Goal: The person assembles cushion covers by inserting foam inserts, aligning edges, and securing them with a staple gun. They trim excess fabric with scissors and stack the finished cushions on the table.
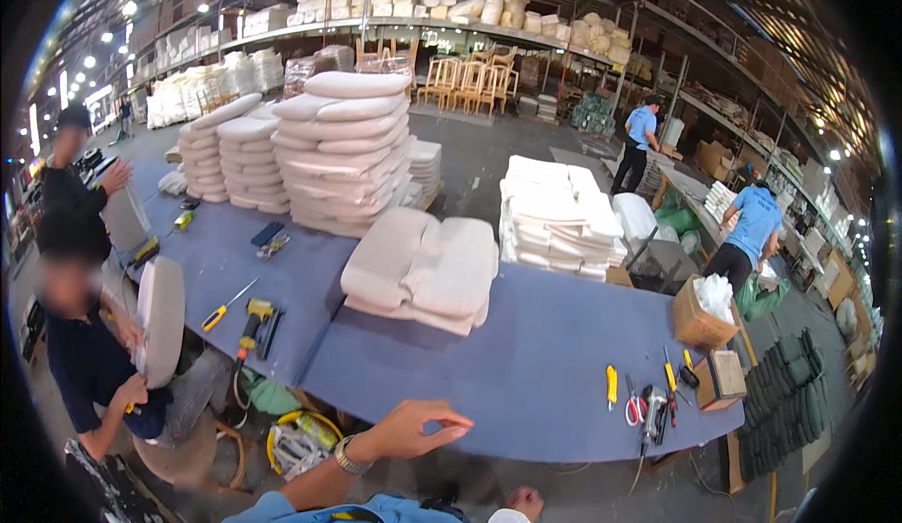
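My left hand (413,430), with a metal-band watch (352,455) at its wrist, hovers over the near edge of the blue-grey table (404,363). Its fingers stretch to the right, with a gap between thumb and forefinger, and nothing shows in it. Low in the picture, my right hand (525,501) is near my body, below the table edge; its fingers are too hidden to read. Beyond the left hand lies a short stack of pale seat cushions (423,265), two side by side on top. Neither hand touches them.
Tall cushion stacks (343,152) and white padding (559,218) stand behind. A staple gun (256,324) and screwdriver (230,305) lie left; a yellow cutter (612,387), scissors (634,408) and air tool (652,415) right. A co-worker (85,335) at left holds a cushion (162,321).
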`<action>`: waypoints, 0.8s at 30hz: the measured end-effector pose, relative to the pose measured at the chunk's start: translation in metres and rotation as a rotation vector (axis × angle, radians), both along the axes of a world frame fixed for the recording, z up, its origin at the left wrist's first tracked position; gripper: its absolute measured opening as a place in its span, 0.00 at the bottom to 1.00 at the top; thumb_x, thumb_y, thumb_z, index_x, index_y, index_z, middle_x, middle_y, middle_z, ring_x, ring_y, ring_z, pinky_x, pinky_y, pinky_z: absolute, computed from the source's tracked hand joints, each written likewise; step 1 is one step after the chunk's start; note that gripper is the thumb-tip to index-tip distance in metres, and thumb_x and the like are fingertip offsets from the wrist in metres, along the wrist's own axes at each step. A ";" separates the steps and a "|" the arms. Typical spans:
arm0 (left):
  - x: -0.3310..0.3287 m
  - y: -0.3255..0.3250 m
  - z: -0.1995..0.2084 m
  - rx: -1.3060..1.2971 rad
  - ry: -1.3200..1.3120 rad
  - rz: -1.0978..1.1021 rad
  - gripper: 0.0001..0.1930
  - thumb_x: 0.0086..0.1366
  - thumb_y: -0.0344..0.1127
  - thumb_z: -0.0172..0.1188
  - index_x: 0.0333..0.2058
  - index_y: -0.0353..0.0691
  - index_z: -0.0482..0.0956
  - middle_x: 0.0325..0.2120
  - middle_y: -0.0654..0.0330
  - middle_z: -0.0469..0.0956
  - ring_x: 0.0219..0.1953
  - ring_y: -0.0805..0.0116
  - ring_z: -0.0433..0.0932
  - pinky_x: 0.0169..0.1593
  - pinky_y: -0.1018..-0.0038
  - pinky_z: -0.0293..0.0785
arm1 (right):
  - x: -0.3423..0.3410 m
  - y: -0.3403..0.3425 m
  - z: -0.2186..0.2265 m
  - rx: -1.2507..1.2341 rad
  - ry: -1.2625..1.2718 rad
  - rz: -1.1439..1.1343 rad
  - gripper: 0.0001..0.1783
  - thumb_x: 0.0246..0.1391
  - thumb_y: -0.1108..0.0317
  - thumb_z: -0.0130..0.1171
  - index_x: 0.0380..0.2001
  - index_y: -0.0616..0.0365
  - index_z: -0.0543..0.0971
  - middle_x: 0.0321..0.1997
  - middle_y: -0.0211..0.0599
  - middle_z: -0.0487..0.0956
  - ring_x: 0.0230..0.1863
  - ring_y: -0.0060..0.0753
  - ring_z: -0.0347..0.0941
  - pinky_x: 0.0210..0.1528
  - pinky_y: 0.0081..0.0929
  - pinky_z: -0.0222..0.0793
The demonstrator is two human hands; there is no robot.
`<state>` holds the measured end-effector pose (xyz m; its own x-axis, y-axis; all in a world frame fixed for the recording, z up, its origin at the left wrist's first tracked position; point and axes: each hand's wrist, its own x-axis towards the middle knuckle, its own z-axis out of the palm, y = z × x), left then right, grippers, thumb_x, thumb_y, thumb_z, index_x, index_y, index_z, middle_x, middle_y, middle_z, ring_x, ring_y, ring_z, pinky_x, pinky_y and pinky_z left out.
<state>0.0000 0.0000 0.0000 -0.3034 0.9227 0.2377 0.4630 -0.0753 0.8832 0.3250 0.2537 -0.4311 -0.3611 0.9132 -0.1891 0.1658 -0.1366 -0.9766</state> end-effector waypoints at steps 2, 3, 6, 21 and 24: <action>-0.020 -0.007 -0.006 -0.082 0.016 0.182 0.12 0.70 0.40 0.63 0.47 0.43 0.86 0.40 0.58 0.86 0.40 0.65 0.85 0.43 0.72 0.79 | -0.095 0.029 0.039 0.047 0.039 0.065 0.09 0.66 0.68 0.58 0.42 0.64 0.79 0.31 0.40 0.82 0.23 0.23 0.75 0.27 0.22 0.74; -0.033 -0.012 -0.014 -0.074 0.027 0.252 0.13 0.69 0.40 0.64 0.47 0.42 0.86 0.40 0.58 0.86 0.40 0.66 0.85 0.42 0.72 0.79 | -0.144 0.049 0.076 0.089 0.055 0.099 0.09 0.66 0.69 0.57 0.41 0.65 0.79 0.30 0.39 0.82 0.23 0.23 0.74 0.27 0.22 0.74; -0.070 0.007 -0.039 -0.026 0.007 0.332 0.13 0.68 0.41 0.65 0.46 0.41 0.87 0.40 0.58 0.87 0.40 0.66 0.84 0.40 0.71 0.79 | -0.199 0.123 0.176 0.266 0.072 0.150 0.09 0.65 0.69 0.58 0.41 0.65 0.80 0.31 0.37 0.82 0.26 0.23 0.77 0.28 0.24 0.77; -0.383 -0.093 -0.283 -0.236 0.202 1.288 0.14 0.63 0.33 0.62 0.47 0.39 0.84 0.46 0.48 0.79 0.50 0.46 0.76 0.55 0.55 0.72 | -0.608 0.219 0.423 1.209 -0.411 0.460 0.11 0.58 0.64 0.65 0.41 0.57 0.82 0.28 0.42 0.82 0.27 0.40 0.80 0.32 0.36 0.74; -0.406 -0.114 -0.308 -0.345 0.353 1.284 0.19 0.62 0.32 0.61 0.52 0.39 0.81 0.48 0.48 0.76 0.48 0.46 0.75 0.53 0.53 0.71 | -0.725 0.214 0.492 1.325 -0.526 0.436 0.17 0.55 0.67 0.67 0.48 0.57 0.78 0.36 0.48 0.82 0.32 0.48 0.79 0.37 0.42 0.74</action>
<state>-0.4057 -0.1137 -0.3079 -0.9522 0.0705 0.2972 0.2416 0.7692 0.5916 -0.4000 0.4675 0.0610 -0.7998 0.3615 0.4791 0.3225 0.9321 -0.1649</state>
